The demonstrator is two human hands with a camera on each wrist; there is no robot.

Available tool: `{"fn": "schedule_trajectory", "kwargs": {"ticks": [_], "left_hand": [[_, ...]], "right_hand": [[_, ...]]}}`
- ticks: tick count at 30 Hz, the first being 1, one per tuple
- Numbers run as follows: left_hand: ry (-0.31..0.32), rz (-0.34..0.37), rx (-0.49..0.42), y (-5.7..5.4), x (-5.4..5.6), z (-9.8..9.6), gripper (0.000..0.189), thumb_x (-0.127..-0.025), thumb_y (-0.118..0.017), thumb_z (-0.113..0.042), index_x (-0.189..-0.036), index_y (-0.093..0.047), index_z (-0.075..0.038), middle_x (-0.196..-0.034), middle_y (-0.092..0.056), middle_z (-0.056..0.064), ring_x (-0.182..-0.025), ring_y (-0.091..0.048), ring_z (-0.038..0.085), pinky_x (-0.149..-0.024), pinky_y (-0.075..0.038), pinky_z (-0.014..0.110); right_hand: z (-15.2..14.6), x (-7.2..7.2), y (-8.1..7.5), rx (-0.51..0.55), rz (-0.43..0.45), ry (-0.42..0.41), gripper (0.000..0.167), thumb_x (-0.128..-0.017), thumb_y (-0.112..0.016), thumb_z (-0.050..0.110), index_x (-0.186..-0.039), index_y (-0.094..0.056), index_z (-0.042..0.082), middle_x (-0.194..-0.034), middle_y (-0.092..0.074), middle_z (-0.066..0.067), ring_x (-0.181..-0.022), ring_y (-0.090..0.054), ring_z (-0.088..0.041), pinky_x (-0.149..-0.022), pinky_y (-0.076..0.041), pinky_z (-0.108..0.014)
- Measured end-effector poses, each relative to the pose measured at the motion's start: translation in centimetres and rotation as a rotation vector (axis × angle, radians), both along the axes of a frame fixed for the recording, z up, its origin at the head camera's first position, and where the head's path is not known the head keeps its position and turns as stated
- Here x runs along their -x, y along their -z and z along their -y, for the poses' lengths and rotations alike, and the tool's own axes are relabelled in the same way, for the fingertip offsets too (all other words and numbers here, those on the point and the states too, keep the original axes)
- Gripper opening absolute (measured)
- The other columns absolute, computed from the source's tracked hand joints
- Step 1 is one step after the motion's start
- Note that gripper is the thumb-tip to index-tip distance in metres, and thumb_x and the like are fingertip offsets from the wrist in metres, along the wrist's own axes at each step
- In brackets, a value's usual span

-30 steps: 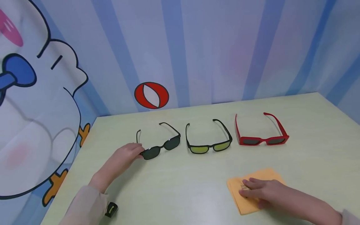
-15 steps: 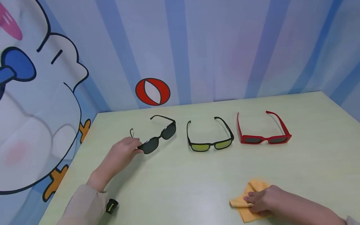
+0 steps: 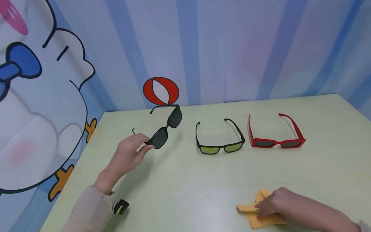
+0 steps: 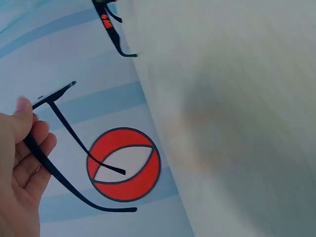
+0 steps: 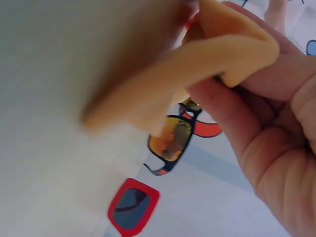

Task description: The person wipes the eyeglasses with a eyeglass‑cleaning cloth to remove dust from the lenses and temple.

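My left hand [image 3: 127,154] pinches a pair of black sunglasses [image 3: 159,138] at the hinge corner of one lens, thumb in front. The sunglasses are tilted, their far lens raised above the table. In the left wrist view both black temples of the sunglasses [image 4: 64,185] stretch out from my fingers. At the front right, my right hand [image 3: 278,204] grips a bunched orange cloth [image 3: 250,209], part of which spreads on the table. The right wrist view shows the cloth [image 5: 197,64] folded up between thumb and fingers.
Black-framed glasses with yellow-green lenses [image 3: 220,148] stand unfolded mid-table. Red-framed sunglasses [image 3: 276,143] stand to their right. A striped blue wall [image 3: 226,51] with a cartoon figure rises behind the pale table [image 3: 188,187]. A black band [image 3: 121,207] sits by the left cuff.
My left hand has lifted and tilted the black sunglasses off the table. My right hand, earlier lying flat on the folded cloth, has bunched it and drawn it slightly nearer.
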State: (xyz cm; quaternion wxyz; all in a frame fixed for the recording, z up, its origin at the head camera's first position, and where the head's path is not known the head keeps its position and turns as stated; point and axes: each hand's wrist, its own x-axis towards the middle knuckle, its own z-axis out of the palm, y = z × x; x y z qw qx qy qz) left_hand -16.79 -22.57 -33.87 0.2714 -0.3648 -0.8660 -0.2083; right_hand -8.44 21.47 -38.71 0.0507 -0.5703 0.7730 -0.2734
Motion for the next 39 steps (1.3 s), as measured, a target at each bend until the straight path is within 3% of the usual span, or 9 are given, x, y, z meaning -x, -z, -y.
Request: {"fn": "schedule_trajectory", "kwargs": {"ticks": [3,6,8,11,13,22,27,34,39], "left_hand": [[0.025,-0.02,-0.055,-0.6,0.0,-0.8,0.023,-0.069,-0.079,0.001,-0.084,-0.063,-0.004,-0.077,-0.062,0.004,-0.066,-0.054,0.012,-0.059,-0.047,0.029],[0.05,-0.012,-0.113,-1.2,-0.2,-1.7,0.023,-0.067,-0.08,0.003,-0.084,-0.065,-0.003,-0.077,-0.064,0.004,-0.067,-0.056,0.012,-0.06,-0.048,0.028],[0.073,0.002,-0.148,-1.5,-0.5,-2.5,0.023,-0.066,-0.08,0.004,-0.084,-0.066,-0.003,-0.077,-0.065,0.003,-0.067,-0.057,0.012,-0.061,-0.049,0.028],[0.115,0.012,-0.178,-2.0,-0.6,-3.7,0.023,-0.066,-0.08,0.003,-0.084,-0.067,-0.003,-0.077,-0.066,0.003,-0.068,-0.059,0.012,-0.062,-0.05,0.028],[0.145,0.015,-0.183,-2.3,-0.6,-4.6,0.021,-0.067,-0.08,0.001,-0.085,-0.068,-0.003,-0.077,-0.066,0.003,-0.069,-0.06,0.012,-0.064,-0.05,0.028],[0.305,0.075,-0.272,-4.5,-0.9,-9.0,0.017,-0.072,-0.076,0.001,-0.088,-0.069,-0.001,-0.078,-0.066,0.004,-0.072,-0.06,0.012,-0.068,-0.051,0.027],[0.384,0.109,-0.306,-5.1,-1.4,-11.2,0.016,-0.074,-0.076,0.0,-0.089,-0.07,-0.001,-0.078,-0.066,0.004,-0.072,-0.058,0.01,-0.068,-0.048,0.022],[0.446,0.13,-0.344,-5.2,-2.3,-14.1,0.016,-0.075,-0.074,0.003,-0.09,-0.069,0.003,-0.082,-0.067,0.008,-0.075,-0.06,0.012,-0.069,-0.048,0.019],[0.464,0.085,-0.344,-5.1,-2.9,-15.7,0.012,-0.077,-0.069,0.009,-0.088,-0.067,0.003,-0.079,-0.065,0.009,-0.07,-0.057,0.015,-0.068,-0.048,0.018]], "right_hand": [[0.9,-0.6,-2.7,0.035,-0.012,0.036,0.04,-0.07,-0.073,-0.008,-0.099,-0.069,0.018,-0.089,-0.065,0.014,-0.077,-0.058,0.005,-0.067,-0.042,-0.006],[1.2,-0.6,-4.0,0.088,-0.099,0.093,0.049,-0.068,-0.075,-0.008,-0.109,-0.068,0.018,-0.097,-0.067,0.011,-0.084,-0.063,-0.002,-0.072,-0.046,-0.01],[1.3,-0.5,-4.4,0.125,-0.18,0.135,0.038,-0.078,-0.073,0.004,-0.114,-0.067,0.016,-0.102,-0.068,0.006,-0.088,-0.066,-0.008,-0.073,-0.047,-0.012],[1.7,-0.5,-5.1,0.167,-0.282,0.194,0.026,-0.094,-0.056,0.024,-0.117,-0.065,0.017,-0.102,-0.069,0.001,-0.087,-0.067,-0.012,-0.07,-0.049,-0.013],[2.2,-0.7,-5.9,0.188,-0.362,0.23,0.037,-0.099,-0.037,0.033,-0.117,-0.066,0.018,-0.102,-0.069,-0.001,-0.088,-0.067,-0.012,-0.069,-0.049,-0.014],[5.2,-0.9,-10.2,0.404,-0.625,0.311,0.033,-0.099,-0.045,0.029,-0.106,-0.071,0.012,-0.095,-0.071,-0.004,-0.089,-0.066,-0.009,-0.07,-0.051,-0.02],[6.4,-0.1,-10.3,0.572,-0.698,0.323,0.025,-0.095,-0.055,0.023,-0.102,-0.073,0.007,-0.097,-0.07,-0.008,-0.089,-0.067,-0.015,-0.074,-0.052,-0.024],[8.1,0.7,-10.3,0.683,-0.791,0.38,0.019,-0.093,-0.059,0.019,-0.101,-0.073,0.008,-0.101,-0.069,-0.01,-0.089,-0.068,-0.02,-0.059,-0.053,-0.033],[8.5,1.9,-9.0,0.73,-0.861,0.382,0.018,-0.092,-0.058,0.009,-0.102,-0.073,0.008,-0.104,-0.069,-0.01,-0.094,-0.066,-0.026,-0.081,-0.051,-0.034]]}}
